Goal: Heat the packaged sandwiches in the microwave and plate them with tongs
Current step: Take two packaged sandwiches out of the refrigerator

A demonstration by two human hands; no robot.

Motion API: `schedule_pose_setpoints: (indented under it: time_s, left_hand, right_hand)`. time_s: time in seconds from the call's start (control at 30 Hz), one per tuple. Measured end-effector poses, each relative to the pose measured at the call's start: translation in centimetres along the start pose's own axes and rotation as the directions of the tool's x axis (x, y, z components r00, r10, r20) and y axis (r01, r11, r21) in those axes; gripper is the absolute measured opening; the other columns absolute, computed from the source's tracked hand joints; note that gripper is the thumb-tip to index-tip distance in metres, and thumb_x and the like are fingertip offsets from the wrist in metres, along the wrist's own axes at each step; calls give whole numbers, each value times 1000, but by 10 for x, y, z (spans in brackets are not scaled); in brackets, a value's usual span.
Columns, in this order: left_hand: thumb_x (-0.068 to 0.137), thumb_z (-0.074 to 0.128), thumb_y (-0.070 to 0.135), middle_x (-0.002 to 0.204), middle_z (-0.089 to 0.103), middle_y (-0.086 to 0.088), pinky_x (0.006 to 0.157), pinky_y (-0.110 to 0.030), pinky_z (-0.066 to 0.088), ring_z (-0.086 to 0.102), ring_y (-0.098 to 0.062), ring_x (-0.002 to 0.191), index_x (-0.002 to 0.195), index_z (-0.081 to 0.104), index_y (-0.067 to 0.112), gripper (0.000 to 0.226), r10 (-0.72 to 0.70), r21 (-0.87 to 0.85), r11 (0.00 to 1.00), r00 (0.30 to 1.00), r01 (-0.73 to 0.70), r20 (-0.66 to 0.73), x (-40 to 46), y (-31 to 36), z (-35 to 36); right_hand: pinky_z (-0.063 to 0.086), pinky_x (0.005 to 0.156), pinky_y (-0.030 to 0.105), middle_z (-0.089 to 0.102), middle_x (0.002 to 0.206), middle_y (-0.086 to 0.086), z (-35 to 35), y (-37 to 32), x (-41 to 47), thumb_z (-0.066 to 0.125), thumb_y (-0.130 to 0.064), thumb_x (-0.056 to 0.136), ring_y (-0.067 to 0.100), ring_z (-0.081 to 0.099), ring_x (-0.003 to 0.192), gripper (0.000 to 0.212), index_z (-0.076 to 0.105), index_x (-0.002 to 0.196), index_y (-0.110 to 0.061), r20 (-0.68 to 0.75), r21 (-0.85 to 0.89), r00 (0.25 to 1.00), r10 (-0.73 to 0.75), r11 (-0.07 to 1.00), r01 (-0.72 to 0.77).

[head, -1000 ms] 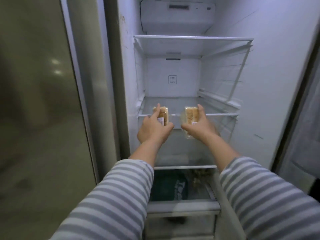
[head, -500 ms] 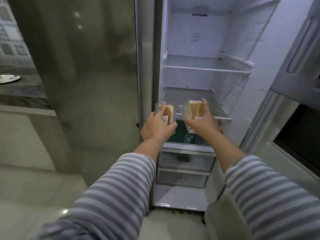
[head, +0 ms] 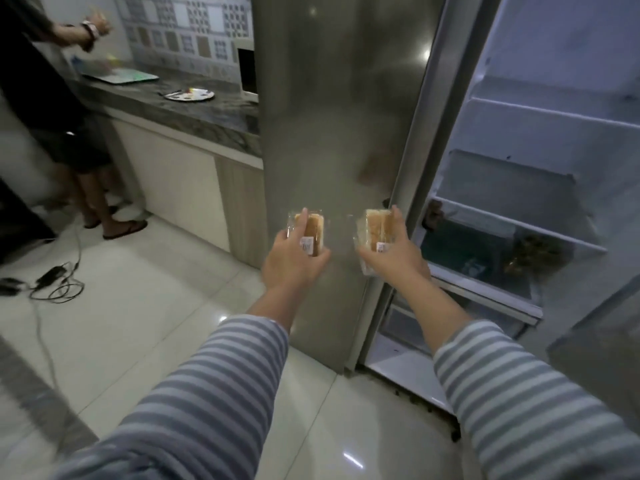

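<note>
My left hand (head: 289, 259) grips one packaged sandwich (head: 313, 233) in clear plastic with a white label. My right hand (head: 394, 256) grips a second packaged sandwich (head: 375, 228), also in clear wrap. Both are held out at chest height in front of the closed steel fridge door (head: 339, 116). A white plate (head: 189, 95) lies on the grey counter (head: 194, 112) at the left. A white appliance, perhaps the microwave (head: 247, 72), stands on the counter against the fridge, only its edge showing. No tongs are in sight.
The fridge's right compartment (head: 540, 140) stands open with bare shelves and a drawer holding dark items. Another person (head: 65, 109) stands at the counter's far left. Cables and a power adapter (head: 52, 278) lie on the tiled floor at the left.
Both hands have drawn the sandwiches out of the fridge. My view has swung left and back, so the counter, plate and other person are now seen.
</note>
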State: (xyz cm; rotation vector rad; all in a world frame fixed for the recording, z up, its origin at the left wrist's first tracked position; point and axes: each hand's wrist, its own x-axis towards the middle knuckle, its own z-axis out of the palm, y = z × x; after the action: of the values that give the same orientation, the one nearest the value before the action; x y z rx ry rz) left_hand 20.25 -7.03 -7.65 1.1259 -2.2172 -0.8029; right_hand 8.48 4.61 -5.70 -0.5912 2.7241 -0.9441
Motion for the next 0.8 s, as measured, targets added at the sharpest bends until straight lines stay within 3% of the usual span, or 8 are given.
schedule_pose_setpoints:
  time_s: [0.23, 0.37, 0.5, 0.67, 0.8]
  left_hand:
    - [80, 57, 51, 129, 49, 3, 81, -33, 42, 53, -22, 116, 145, 19, 52, 75, -108, 41, 993, 984, 115, -141, 33, -83, -73]
    - [81, 58, 53, 130, 48, 1, 80, -34, 43, 52, -23, 116, 146, 19, 50, 76, -126, 68, 988, 974, 141, -188, 76, -129, -114]
    - [82, 58, 54, 133, 47, 0, 80, -34, 43, 52, -22, 116, 147, 17, 50, 77, -127, 77, 986, 962, 150, -244, 130, -171, -150]
    - [81, 61, 52, 133, 48, 1, 76, -30, 39, 52, -21, 116, 147, 16, 51, 80, -138, 99, 980, 951, 171, -277, 199, -221, -185]
    - [80, 64, 50, 133, 47, 3, 73, -29, 37, 51, -19, 117, 147, 18, 50, 81, -158, 95, 977, 946, 192, -282, 253, -250, -202]
  right_hand:
    - [41, 82, 34, 59, 127, -1, 74, -83, 1, 65, -53, 78, 27, 58, 113, 97, -6, 144, -55, 122, 45, 973, -193, 981, 189]
    - [44, 93, 39, 57, 131, 3, 124, -143, 15, 67, -56, 76, 28, 57, 116, 98, -5, 143, -56, 149, 106, 945, -292, 955, 278]
    - [45, 95, 42, 55, 134, 1, 172, -208, 36, 66, -55, 75, 27, 55, 118, 99, -5, 143, -56, 138, 125, 923, -360, 931, 344]
    - [50, 88, 44, 55, 129, 5, 232, -285, 69, 68, -57, 72, 28, 60, 104, 101, -7, 140, -59, 142, 182, 903, -405, 908, 379]
    - [47, 82, 37, 54, 125, 6, 272, -332, 95, 67, -56, 75, 26, 58, 103, 98, -5, 143, -56, 150, 149, 897, -417, 906, 396]
